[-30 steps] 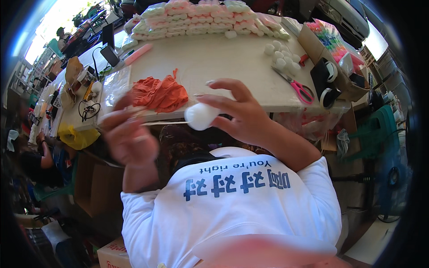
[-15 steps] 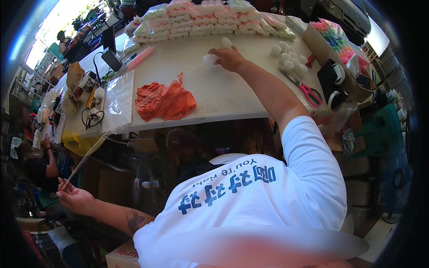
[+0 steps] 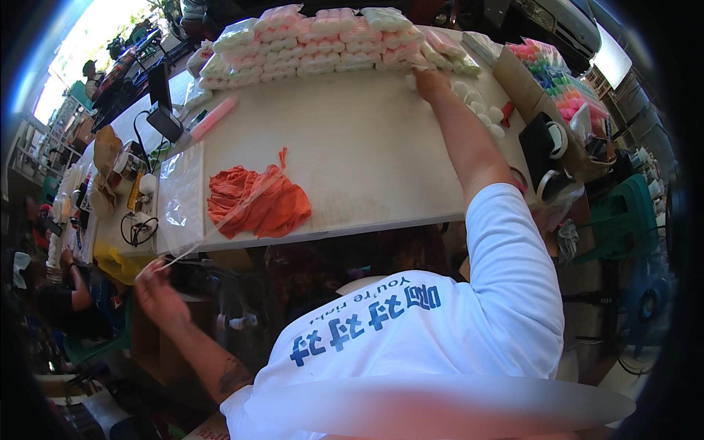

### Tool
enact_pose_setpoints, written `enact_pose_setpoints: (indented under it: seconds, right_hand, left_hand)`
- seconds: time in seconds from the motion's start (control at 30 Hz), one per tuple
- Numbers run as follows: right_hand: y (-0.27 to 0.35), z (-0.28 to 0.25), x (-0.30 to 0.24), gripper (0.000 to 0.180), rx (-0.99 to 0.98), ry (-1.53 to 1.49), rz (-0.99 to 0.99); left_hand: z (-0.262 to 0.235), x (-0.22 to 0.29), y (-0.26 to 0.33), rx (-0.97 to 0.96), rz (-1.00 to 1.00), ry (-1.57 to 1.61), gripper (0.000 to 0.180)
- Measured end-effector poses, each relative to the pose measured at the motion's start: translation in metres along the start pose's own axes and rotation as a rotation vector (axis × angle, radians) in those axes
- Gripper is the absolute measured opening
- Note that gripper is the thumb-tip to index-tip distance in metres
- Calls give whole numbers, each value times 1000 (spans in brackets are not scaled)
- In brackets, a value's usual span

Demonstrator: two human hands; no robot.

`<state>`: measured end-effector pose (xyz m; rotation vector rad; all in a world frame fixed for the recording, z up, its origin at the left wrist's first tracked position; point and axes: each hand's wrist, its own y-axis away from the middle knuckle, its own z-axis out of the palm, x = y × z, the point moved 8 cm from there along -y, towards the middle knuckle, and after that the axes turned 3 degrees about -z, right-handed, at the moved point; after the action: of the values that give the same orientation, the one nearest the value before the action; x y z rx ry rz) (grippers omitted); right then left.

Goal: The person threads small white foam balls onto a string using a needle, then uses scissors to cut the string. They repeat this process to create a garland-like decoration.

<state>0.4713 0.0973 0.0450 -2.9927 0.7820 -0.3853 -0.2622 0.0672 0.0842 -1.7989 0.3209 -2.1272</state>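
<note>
My right hand [image 3: 430, 82] stretches far across the white table [image 3: 352, 139]. Its fingers rest at the foot of the stacked clear packs of pale pink and white pieces [image 3: 323, 37], next to loose white round pieces [image 3: 480, 110]. Whether it holds anything is hidden. My left hand [image 3: 156, 290] is low, below the table's near left edge, and pinches a thin pale strip [image 3: 180, 257] that slants up toward the table edge. An orange crumpled bundle [image 3: 257, 202] lies on the near part of the table, between my hands.
A pile of clear plastic bags [image 3: 182, 198] lies left of the orange bundle, and a pink tube [image 3: 213, 119] behind it. Black tape dispensers [image 3: 546, 139] and a cardboard box of colourful packs [image 3: 557, 81] stand on the right. Cluttered tables and another person [image 3: 70, 293] are on the left.
My right hand carried a white round piece from near my chest to the far stacks. My left hand dropped below the table edge to the left, pinching the thin strip.
</note>
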Motion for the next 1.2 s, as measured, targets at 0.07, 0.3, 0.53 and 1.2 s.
enact_pose_setpoints:
  seconds: [0.07, 0.3, 0.53, 1.2]
  right_hand:
    - [5, -13, 30, 40, 77, -128, 102]
    - [51, 4, 49, 44, -303, 83, 25]
    - [138, -88, -39, 42, 252, -485, -320]
    - [330, -197, -210, 86, 259, -1451, -916]
  left_hand:
    - [39, -26, 5, -58, -92, 48, 14]
    - [133, -25, 27, -286, -97, 160, 12]
    - [194, 28, 59, -463, 63, -60, 27]
    - [237, 15, 109, -654, -420, 549, 40]
